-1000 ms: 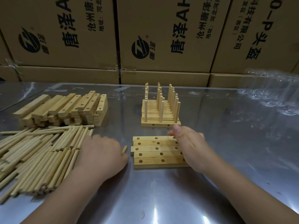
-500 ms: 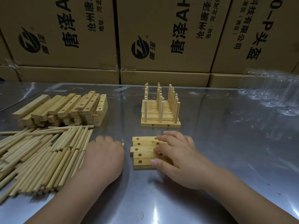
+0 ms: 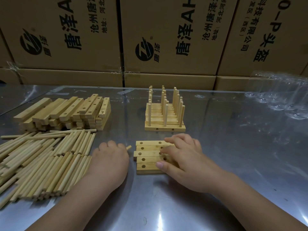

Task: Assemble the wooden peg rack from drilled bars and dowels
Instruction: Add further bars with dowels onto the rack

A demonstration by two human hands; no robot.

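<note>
Both forearms were bare right up to the bottom edge of the picture, with no sleeve in view on either. The left hand (image 3: 109,161) and the right hand (image 3: 184,161) wore no glove, ring, watch or band. The nails that showed on the right hand's fingertips (image 3: 159,164) were short and unpainted.

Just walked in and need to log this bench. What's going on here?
A person is building peg racks. The right hand lies flat on a row of drilled bars with empty holes. The left hand is closed on a dowel beside the dowel pile. A finished rack stands behind.
</note>
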